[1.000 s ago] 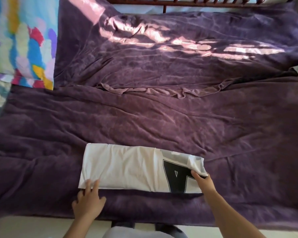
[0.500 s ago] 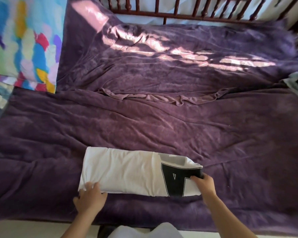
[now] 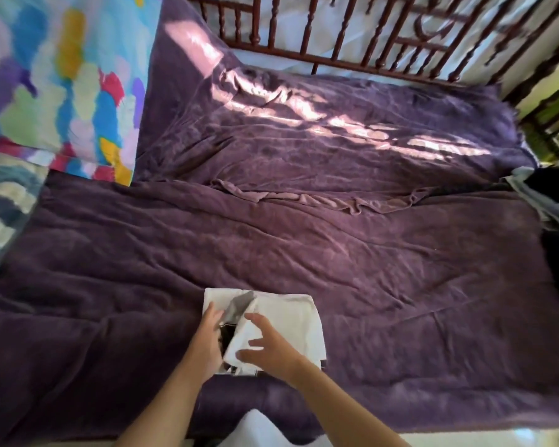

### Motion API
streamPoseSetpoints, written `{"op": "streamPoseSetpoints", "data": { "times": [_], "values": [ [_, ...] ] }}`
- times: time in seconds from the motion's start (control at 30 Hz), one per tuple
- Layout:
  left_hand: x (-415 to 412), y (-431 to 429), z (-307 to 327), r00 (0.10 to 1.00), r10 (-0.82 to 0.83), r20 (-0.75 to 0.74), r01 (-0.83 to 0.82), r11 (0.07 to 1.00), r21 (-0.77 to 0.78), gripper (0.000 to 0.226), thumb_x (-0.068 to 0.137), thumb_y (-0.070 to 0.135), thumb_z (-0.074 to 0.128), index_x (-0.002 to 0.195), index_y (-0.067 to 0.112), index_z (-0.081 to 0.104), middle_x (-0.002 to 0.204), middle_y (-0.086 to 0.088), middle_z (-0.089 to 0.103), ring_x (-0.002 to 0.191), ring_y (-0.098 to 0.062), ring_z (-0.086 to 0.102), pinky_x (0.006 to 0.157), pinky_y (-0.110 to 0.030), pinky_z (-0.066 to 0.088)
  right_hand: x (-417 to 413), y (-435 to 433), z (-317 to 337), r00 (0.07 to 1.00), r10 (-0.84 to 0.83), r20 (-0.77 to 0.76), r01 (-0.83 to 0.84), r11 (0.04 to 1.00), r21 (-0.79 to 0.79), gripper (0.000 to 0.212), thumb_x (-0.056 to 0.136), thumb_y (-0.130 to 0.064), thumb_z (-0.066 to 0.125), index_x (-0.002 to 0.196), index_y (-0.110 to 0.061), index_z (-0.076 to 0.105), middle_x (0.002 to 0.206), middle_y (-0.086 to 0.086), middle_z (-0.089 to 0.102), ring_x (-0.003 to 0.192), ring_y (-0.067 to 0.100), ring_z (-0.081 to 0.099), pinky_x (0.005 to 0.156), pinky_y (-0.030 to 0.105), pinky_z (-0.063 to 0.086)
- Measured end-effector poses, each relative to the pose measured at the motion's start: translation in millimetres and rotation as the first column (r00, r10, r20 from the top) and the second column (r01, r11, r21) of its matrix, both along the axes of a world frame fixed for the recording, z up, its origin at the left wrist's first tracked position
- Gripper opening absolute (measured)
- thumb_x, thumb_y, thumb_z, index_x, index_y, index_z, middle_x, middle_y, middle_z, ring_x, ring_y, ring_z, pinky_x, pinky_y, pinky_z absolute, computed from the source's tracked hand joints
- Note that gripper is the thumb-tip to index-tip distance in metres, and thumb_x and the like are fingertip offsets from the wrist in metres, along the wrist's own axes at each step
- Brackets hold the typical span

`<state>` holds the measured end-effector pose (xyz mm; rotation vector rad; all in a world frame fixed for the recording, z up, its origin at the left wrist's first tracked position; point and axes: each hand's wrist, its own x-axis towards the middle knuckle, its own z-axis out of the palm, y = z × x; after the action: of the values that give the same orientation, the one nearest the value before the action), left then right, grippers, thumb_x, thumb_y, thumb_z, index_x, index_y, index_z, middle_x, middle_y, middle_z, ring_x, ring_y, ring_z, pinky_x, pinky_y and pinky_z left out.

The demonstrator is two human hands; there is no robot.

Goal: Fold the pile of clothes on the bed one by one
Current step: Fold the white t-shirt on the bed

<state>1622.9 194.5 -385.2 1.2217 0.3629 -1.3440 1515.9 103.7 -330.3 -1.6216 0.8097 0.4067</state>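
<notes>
A white T-shirt (image 3: pixel 291 314) with a black print lies folded into a small square near the front edge of the purple bed cover (image 3: pixel 304 246). One flap of it stands half lifted in the middle. My left hand (image 3: pixel 208 337) rests at the shirt's left side, its fingers reaching under the raised flap. My right hand (image 3: pixel 267 348) lies on top of the flap with fingers spread. A pile of dark and grey clothes (image 3: pixel 549 201) sits at the bed's right edge.
A colourful pillow (image 3: pixel 62 82) and a blue-white cushion (image 3: pixel 4 208) lie at the left. A dark wooden railing (image 3: pixel 368 37) runs along the far side. A ruffled fold (image 3: pixel 320 198) crosses the cover's middle.
The long folded shirt has been folded across into a small square. My hands moved from its two ends to its middle. The camera tilted up, showing more railing.
</notes>
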Motion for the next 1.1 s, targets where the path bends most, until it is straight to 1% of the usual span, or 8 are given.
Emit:
{"op": "streamPoseSetpoints", "data": {
  "times": [0.17,0.33,0.43,0.5,0.6,0.73,0.93,1.1],
  "values": [
    [4.0,-6.4,-21.1,0.935,-0.254,0.247,0.200,0.954,0.222,0.096,0.058,0.050,0.083,0.135,0.012,0.041,0.135,-0.007,0.051,0.120,-0.027,0.051,0.105,-0.041,0.039,-24.0,12.7,-16.8,0.984,-0.095,-0.153,0.081,0.992,-0.094,0.058,0.094,-0.021,0.055,0.144,-0.027,0.025,0.143,-0.007,0.031,0.120,0.012,0.043,0.075,0.013,0.044],
    [-4.4,-38.8,-16.9,0.540,-0.682,0.493,0.311,0.706,0.637,0.080,0.075,0.050,0.069,0.138,0.017,0.034,0.135,-0.012,0.043,0.125,-0.031,0.040,0.101,-0.039,0.037,-57.3,-8.2,-29.1,0.934,-0.246,-0.258,0.216,0.967,-0.138,0.054,0.091,-0.016,0.057,0.140,-0.020,0.034,0.118,0.000,0.041,0.085,0.006,0.047,0.059,0.012,0.041],
    [-3.5,-45.7,-14.0,0.251,-0.876,0.411,0.327,0.476,0.816,0.061,0.081,0.056,0.057,0.129,0.020,0.043,0.129,-0.005,0.049,0.122,-0.028,0.043,0.097,-0.038,0.036,-64.7,-18.0,-32.2,0.919,-0.276,-0.283,0.233,0.956,-0.178,0.051,0.091,-0.013,0.058,0.137,-0.019,0.037,0.134,0.009,0.043,0.092,0.015,0.048,0.064,0.016,0.042],
    [1.0,-48.8,-17.2,0.201,-0.881,0.428,0.303,0.471,0.829,0.041,0.089,0.041,0.052,0.122,0.017,0.049,0.123,-0.004,0.056,0.115,-0.026,0.050,0.092,-0.035,0.041,-66.5,-20.9,-33.6,0.911,-0.295,-0.287,0.243,0.948,-0.205,0.050,0.091,-0.012,0.057,0.137,-0.019,0.038,0.137,0.008,0.041,0.095,0.017,0.046,0.064,0.015,0.041],
    [7.5,-50.1,-19.4,0.481,-0.690,0.541,0.258,0.701,0.665,0.018,0.093,0.020,0.046,0.103,0.010,0.056,0.107,-0.012,0.063,0.098,-0.031,0.058,0.075,-0.031,0.041,-65.9,-21.5,-35.0,0.907,-0.298,-0.297,0.235,0.945,-0.229,0.049,0.091,-0.013,0.057,0.137,-0.018,0.040,0.132,0.006,0.042,0.095,0.016,0.048,0.074,0.020,0.040],
    [23.3,-30.5,-12.6,0.870,-0.105,0.481,-0.048,0.955,0.294,0.017,0.094,0.026,0.053,0.090,0.010,0.057,0.085,-0.008,0.058,0.079,-0.021,0.051,0.073,-0.029,0.038,-61.5,-22.5,-35.8,0.915,-0.274,-0.298,0.197,0.944,-0.263,0.047,0.091,-0.014,0.055,0.136,-0.017,0.040,0.138,0.009,0.041,0.098,0.014,0.051,0.079,0.019,0.039],
    [38.2,14.7,-28.6,0.909,-0.010,0.417,-0.148,0.927,0.346,0.041,0.093,0.024,0.056,0.123,-0.003,0.049,0.106,-0.015,0.057,0.089,-0.024,0.056,0.074,-0.032,0.044,-35.5,-8.7,-38.1,0.936,0.039,-0.350,-0.158,0.935,-0.318,0.058,0.094,-0.022,0.050,0.146,-0.023,0.024,0.148,0.006,0.028,0.129,0.023,0.038,0.101,0.029,0.037],
    [13.2,-3.3,-7.4,0.726,-0.476,0.496,0.109,0.792,0.601,0.094,0.082,0.007,0.065,0.150,0.021,0.002,0.139,-0.019,0.035,0.113,-0.037,0.051,0.087,-0.036,0.044,-27.0,14.6,-39.4,0.778,0.431,-0.457,-0.601,0.722,-0.343,0.066,0.094,-0.025,0.047,0.149,-0.031,0.012,0.158,0.000,0.000,0.143,0.026,0.012,0.112,0.044,0.024]
  ]
}}
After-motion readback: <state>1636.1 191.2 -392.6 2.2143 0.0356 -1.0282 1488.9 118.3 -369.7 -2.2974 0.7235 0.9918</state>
